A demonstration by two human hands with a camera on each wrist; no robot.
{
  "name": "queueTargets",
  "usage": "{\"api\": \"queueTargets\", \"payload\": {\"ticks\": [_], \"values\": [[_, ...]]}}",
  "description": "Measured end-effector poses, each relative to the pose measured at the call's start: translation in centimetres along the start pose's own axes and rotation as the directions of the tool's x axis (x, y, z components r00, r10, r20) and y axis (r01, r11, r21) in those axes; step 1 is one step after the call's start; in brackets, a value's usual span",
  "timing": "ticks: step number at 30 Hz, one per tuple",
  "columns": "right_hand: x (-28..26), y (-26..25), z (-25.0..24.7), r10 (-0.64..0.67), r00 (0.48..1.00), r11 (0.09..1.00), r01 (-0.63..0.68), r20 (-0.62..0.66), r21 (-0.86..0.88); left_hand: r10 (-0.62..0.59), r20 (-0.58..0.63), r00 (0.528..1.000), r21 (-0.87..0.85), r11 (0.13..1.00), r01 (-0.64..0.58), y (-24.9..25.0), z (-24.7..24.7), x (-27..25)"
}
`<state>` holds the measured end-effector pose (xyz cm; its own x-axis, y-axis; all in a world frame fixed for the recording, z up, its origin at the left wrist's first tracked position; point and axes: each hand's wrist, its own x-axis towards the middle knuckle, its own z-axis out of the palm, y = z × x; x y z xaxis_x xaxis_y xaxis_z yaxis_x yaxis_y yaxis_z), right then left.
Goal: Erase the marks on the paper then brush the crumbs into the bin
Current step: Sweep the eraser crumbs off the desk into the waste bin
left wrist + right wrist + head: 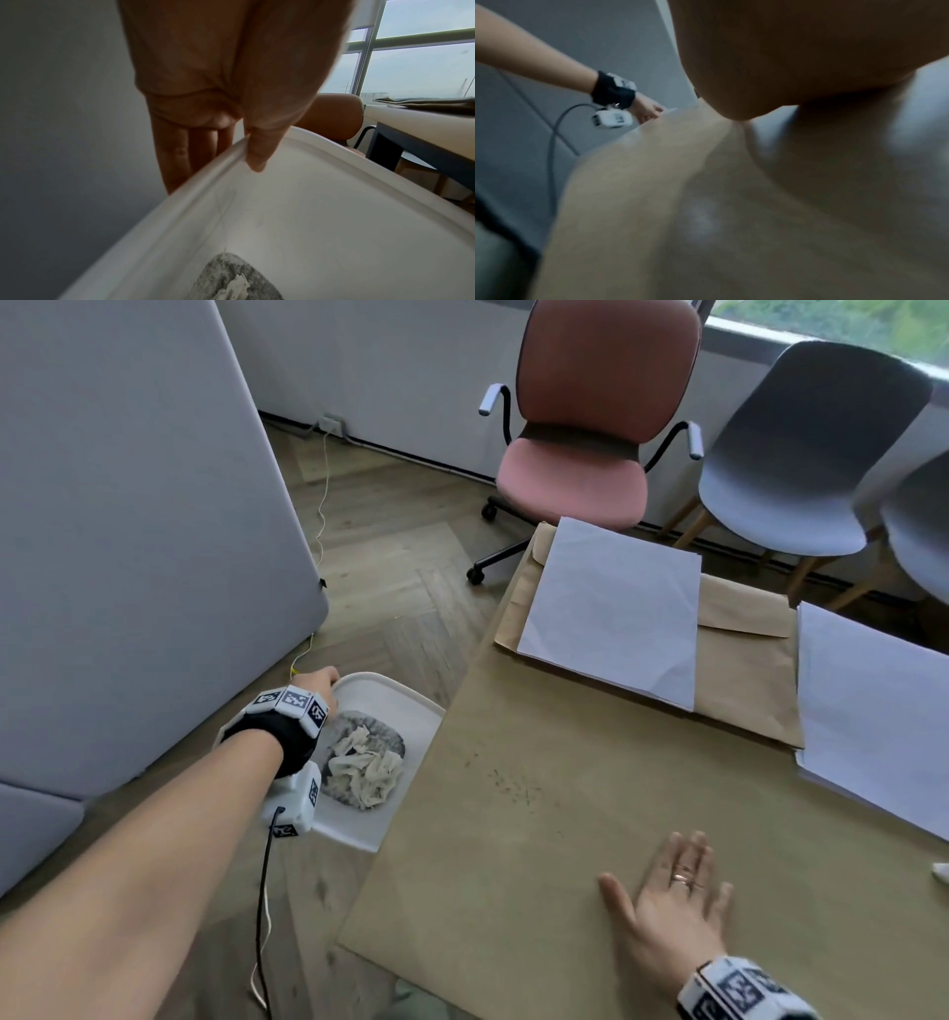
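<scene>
A white bin sits beside the table's left edge, tilted, with crumpled tissue inside. My left hand grips its far rim, thumb inside the wall and fingers outside. Dark eraser crumbs lie scattered on the brown paper that covers the table, not far from the edge by the bin. My right hand lies flat and open on the brown paper, to the right of the crumbs and nearer to me, holding nothing. The right wrist view is blurred.
White sheets lie on a brown envelope at the table's far side, and another white stack lies at the right. A pink office chair and grey chairs stand beyond. A grey partition is at the left.
</scene>
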<state>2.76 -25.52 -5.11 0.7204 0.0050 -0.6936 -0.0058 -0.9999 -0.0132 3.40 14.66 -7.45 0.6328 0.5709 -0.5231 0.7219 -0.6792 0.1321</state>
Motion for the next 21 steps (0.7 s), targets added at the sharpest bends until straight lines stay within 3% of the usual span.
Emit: {"api": "queueTargets", "payload": {"ticks": [6,8,11,13,15,17,19,21], "values": [[-0.8,-12.1,1.2,-0.199,0.979,0.970,0.203,-0.042,0.134,0.000,-0.022,1.000,0.033,0.999,0.001,-0.5,-0.3,0.6],[-0.7,-15.3,1.2,-0.350,0.936,0.934,0.351,-0.026,0.072,-0.003,-0.026,1.000,0.026,1.000,0.004,-0.8,-0.3,0.8],[-0.8,-17.2,0.7,-0.570,0.822,0.822,0.568,0.024,0.044,-0.008,-0.026,1.000,0.012,1.000,0.008,-0.9,-0.3,0.9],[-0.7,-16.3,0.0,-0.505,0.862,0.858,0.506,-0.036,0.084,-0.005,-0.027,1.000,0.007,1.000,0.006,-1.0,-0.2,1.0],[-0.8,-13.9,-0.5,-0.330,0.939,0.932,0.340,-0.099,0.124,0.003,-0.028,1.000,0.004,1.000,-0.003,-1.2,-0.2,1.1],[-0.6,-11.6,-0.3,-0.195,0.977,0.973,0.204,-0.088,0.105,0.011,-0.028,1.000,0.002,1.000,-0.011,-1.4,-0.2,1.1],[-0.8,-11.7,0.5,-0.175,0.984,0.983,0.176,-0.027,0.052,0.010,-0.031,0.999,0.004,1.000,-0.010,-1.6,-0.1,1.2],[-1.1,-14.0,1.4,-0.254,0.967,0.967,0.254,0.010,0.013,0.012,-0.034,0.999,0.010,1.000,-0.011,-1.7,0.0,1.3]]}}
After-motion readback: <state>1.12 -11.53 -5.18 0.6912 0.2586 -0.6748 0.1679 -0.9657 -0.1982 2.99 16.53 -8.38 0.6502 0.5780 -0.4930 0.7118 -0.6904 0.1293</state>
